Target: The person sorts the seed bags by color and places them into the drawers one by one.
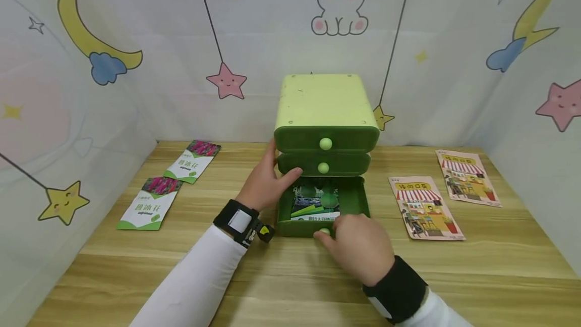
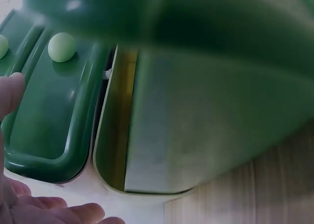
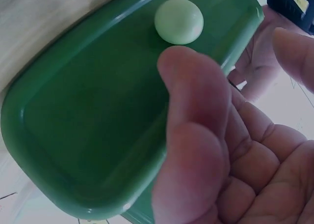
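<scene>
A small cabinet [image 1: 324, 100] with a pale-green top and dark-green drawer fronts stands on the table. Its bottom drawer [image 1: 285, 206] is pulled out, with printed packets [image 1: 313, 201] lying inside. My left hand [image 1: 265, 180] is at the cabinet's left side, thumb by the middle drawer front [image 1: 301, 163] and fingers extended along the side. At the bottom drawer's round knob [image 1: 325, 231] is my right hand [image 1: 363, 246]. The right wrist view shows an index fingertip [image 3: 179, 62] next to the knob [image 3: 179, 21], with the thumb apart; whether they touch I cannot tell.
Two flower-printed packets, one nearer [image 1: 147, 206] and one farther [image 1: 192, 160], lie on the left. On the right are two pink packets, one nearer [image 1: 426, 208] and one farther [image 1: 469, 178]. A printed cloth [image 1: 268, 9] surrounds the wooden table [image 1: 272, 286].
</scene>
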Demonstrator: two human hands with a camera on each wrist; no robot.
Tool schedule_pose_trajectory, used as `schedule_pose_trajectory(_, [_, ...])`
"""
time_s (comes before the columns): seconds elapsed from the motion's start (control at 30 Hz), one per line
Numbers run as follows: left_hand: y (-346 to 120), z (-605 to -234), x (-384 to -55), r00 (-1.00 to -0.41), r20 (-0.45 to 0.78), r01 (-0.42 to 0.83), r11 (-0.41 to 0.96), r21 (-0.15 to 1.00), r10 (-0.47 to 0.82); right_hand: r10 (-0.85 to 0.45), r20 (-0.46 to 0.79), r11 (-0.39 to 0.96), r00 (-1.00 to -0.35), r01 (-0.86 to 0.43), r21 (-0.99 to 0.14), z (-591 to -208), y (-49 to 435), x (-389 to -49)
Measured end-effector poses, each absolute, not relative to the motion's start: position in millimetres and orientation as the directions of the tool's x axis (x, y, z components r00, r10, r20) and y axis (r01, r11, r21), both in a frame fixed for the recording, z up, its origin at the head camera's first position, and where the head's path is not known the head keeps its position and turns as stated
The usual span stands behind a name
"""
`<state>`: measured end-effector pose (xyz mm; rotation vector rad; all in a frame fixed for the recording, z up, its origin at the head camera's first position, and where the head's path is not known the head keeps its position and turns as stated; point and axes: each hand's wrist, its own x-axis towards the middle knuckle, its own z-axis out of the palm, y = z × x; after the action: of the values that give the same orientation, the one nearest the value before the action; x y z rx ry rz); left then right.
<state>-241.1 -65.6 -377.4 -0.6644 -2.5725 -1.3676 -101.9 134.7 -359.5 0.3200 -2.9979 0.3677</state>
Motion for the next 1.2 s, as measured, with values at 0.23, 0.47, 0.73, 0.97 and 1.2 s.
schedule_pose_trajectory(0.23, [-61, -377, -244, -0.900, 0.313, 0.426, 0.454, 0.783, 0.305, -0.210, 0.161, 0.956, -0.964, -0.237, -0.172, -368, 131, -102])
schedule_pose_trajectory(0.47, [-62, -382, -245, -0.907, 0.296, 0.407, 0.443, 0.799, 0.299, -0.208, 0.171, 0.960, -0.963, -0.235, -0.152, -373, 127, -102])
schedule_pose_trajectory(0.73, [-61, -384, -249, -0.913, 0.288, 0.395, 0.447, 0.803, 0.289, -0.207, 0.207, 0.963, -0.956, -0.237, -0.130, -377, 125, -103])
schedule_pose_trajectory(0.97, [-61, -383, -249, -0.918, 0.285, 0.389, 0.474, 0.790, 0.277, -0.192, 0.196, 0.967, -0.962, -0.219, -0.127, -380, 124, -104])
schedule_pose_trajectory(1.2, [-63, -382, -250, -0.921, 0.279, 0.383, 0.490, 0.783, 0.273, -0.156, 0.144, 0.972, -0.977, -0.178, -0.150, -381, 123, -106])
